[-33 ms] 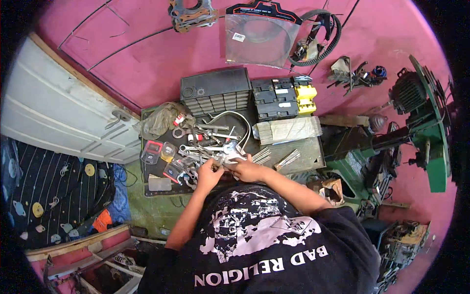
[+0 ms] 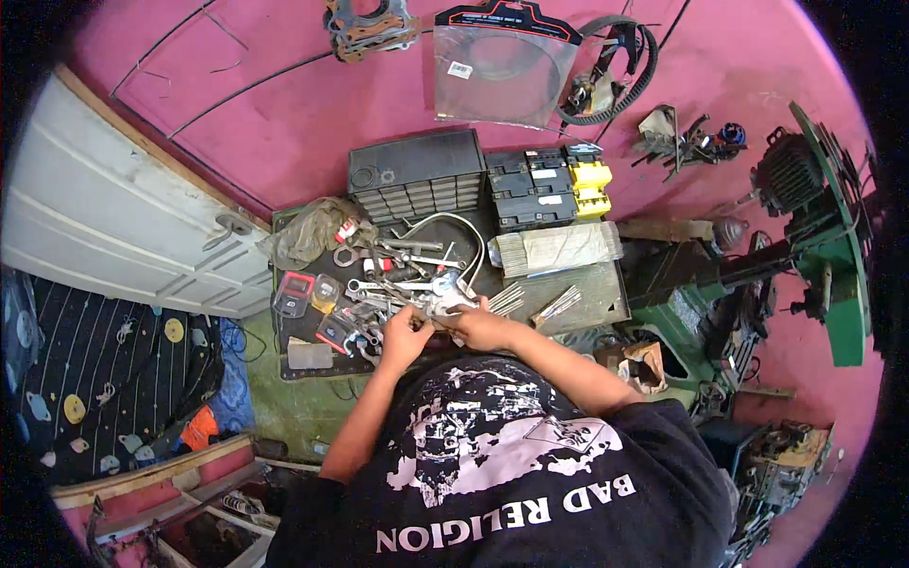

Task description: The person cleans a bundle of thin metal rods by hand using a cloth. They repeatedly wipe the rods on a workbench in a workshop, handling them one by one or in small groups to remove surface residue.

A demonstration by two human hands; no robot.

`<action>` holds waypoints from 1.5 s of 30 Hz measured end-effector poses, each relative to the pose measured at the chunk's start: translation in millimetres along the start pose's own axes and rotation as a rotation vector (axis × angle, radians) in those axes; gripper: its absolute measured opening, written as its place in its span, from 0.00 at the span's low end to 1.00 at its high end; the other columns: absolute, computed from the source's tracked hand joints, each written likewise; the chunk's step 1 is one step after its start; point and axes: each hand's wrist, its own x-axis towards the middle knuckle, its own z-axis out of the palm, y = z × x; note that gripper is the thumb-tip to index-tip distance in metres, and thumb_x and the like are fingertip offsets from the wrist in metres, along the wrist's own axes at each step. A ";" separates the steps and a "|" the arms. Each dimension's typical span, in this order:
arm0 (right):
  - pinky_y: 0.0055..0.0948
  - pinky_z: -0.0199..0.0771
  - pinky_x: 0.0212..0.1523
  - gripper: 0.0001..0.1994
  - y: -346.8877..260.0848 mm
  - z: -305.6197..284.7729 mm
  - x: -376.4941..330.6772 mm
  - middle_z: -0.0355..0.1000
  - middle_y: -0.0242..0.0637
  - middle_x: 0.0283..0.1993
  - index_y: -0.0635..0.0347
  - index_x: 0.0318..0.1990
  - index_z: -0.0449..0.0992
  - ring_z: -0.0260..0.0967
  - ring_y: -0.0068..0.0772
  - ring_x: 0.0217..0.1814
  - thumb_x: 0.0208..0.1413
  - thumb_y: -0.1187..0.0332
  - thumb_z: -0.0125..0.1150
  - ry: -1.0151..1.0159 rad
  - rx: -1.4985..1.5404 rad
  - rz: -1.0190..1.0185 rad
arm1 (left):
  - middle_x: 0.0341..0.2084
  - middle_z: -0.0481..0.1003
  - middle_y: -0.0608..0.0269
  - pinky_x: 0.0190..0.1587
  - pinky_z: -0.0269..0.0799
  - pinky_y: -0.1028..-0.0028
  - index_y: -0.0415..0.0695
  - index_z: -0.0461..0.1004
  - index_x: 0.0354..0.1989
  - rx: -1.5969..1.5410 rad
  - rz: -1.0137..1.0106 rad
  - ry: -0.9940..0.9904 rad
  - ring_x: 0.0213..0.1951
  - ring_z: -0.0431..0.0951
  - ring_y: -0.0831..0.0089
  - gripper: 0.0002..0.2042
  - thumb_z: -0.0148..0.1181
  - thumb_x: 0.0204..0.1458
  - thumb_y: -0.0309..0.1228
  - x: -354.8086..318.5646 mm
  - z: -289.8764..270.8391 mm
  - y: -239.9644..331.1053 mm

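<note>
Left hand [image 2: 405, 333] and right hand [image 2: 481, 327] both curled, fingers pinching a small grey metal part [image 2: 443, 305] between them over the dark workbench [image 2: 606, 293]. Spanners [image 2: 379, 293] scattered at 10 o'clock of the left hand. Pink wall [image 2: 284, 123], black drawer cabinet [image 2: 417, 175] at 12.

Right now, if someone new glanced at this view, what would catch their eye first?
The bright pink wall fills the top, hung with a clear plastic package and a black belt loop. Below it, the cluttered workbench carries a black drawer organiser and a heap of wrenches. At its front edge the left hand and right hand meet over a small metal part.
</note>
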 end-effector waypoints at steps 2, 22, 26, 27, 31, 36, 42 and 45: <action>0.52 0.52 0.52 0.19 -7.1 -11.2 -4.5 0.77 0.36 0.41 0.40 0.57 0.78 0.70 0.36 0.53 0.57 0.61 0.61 -0.014 0.010 0.080 | 0.22 0.75 0.71 0.29 0.69 0.79 0.40 0.72 0.29 -0.004 0.009 -0.045 0.25 0.72 0.84 0.05 0.64 0.48 0.22 -2.1 -2.4 -6.0; 0.50 0.50 0.51 0.07 -53.0 52.9 -8.3 0.77 0.32 0.33 0.47 0.39 0.82 0.70 0.36 0.46 0.59 0.63 0.59 0.400 0.178 0.179 | 0.40 0.80 0.60 0.47 0.73 0.75 0.36 0.77 0.48 -0.777 -0.305 -0.369 0.41 0.79 0.76 0.10 0.58 0.60 0.26 -28.0 -30.3 -52.9; 0.50 0.50 0.52 0.06 -59.8 53.4 -9.2 0.77 0.33 0.36 0.49 0.41 0.81 0.71 0.37 0.44 0.59 0.67 0.59 0.433 0.247 0.128 | 0.38 0.81 0.60 0.50 0.75 0.72 0.35 0.77 0.46 -0.603 -0.283 -0.338 0.42 0.80 0.73 0.10 0.62 0.58 0.24 -31.2 -33.4 -43.0; 0.49 0.51 0.52 0.06 -59.9 56.1 -8.2 0.77 0.33 0.36 0.50 0.41 0.81 0.71 0.37 0.44 0.59 0.68 0.58 0.435 0.251 0.109 | 0.36 0.80 0.61 0.46 0.74 0.74 0.36 0.77 0.44 -0.596 -0.265 -0.327 0.39 0.79 0.75 0.08 0.63 0.57 0.25 -30.8 -35.0 -41.0; 0.47 0.52 0.54 0.05 -48.5 67.0 0.1 0.78 0.34 0.39 0.52 0.39 0.79 0.73 0.39 0.47 0.58 0.70 0.58 0.462 0.436 0.122 | 0.32 0.80 0.64 0.39 0.72 0.78 0.38 0.79 0.37 -0.636 -0.196 -0.219 0.33 0.77 0.79 0.05 0.65 0.56 0.26 -31.2 -42.9 -36.9; 0.39 0.67 0.52 0.11 -45.8 48.6 -4.6 0.81 0.37 0.39 0.49 0.47 0.83 0.76 0.34 0.44 0.57 0.69 0.63 0.436 0.531 0.263 | 0.30 0.80 0.64 0.39 0.73 0.78 0.38 0.78 0.34 -0.560 -0.115 -0.074 0.31 0.77 0.79 0.03 0.65 0.55 0.24 -27.6 -59.7 -35.1; 0.37 0.68 0.49 0.11 -75.1 26.1 3.6 0.80 0.42 0.37 0.48 0.49 0.83 0.75 0.36 0.43 0.60 0.63 0.63 0.289 0.257 0.149 | 0.30 0.81 0.63 0.38 0.75 0.77 0.35 0.78 0.34 -0.352 -0.027 -0.072 0.32 0.79 0.79 0.03 0.64 0.55 0.21 -32.3 -47.7 -22.2; 0.28 0.71 0.33 0.12 -71.8 27.5 9.2 0.79 0.37 0.30 0.54 0.47 0.84 0.73 0.25 0.30 0.59 0.61 0.65 0.280 0.564 0.201 | 0.30 0.80 0.61 0.39 0.75 0.76 0.37 0.79 0.34 -0.183 0.011 -0.023 0.32 0.79 0.78 0.02 0.63 0.54 0.22 -29.2 -48.0 -17.2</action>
